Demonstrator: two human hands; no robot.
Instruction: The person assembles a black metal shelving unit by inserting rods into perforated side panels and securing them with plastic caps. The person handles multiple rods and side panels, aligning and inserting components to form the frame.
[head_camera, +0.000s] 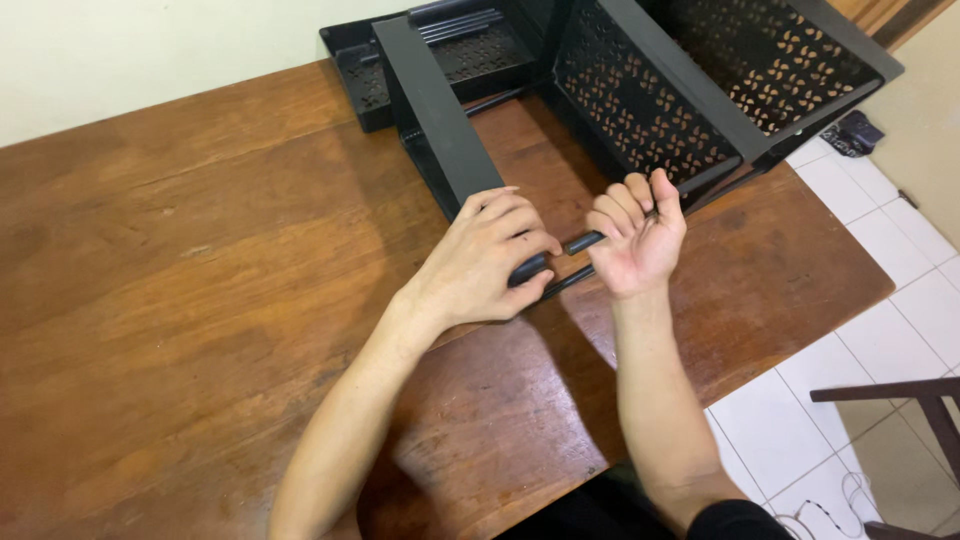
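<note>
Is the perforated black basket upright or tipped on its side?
Tipped on its side: the basket shows its open mouth sideways on the table, with its perforated walls facing the camera.
</note>
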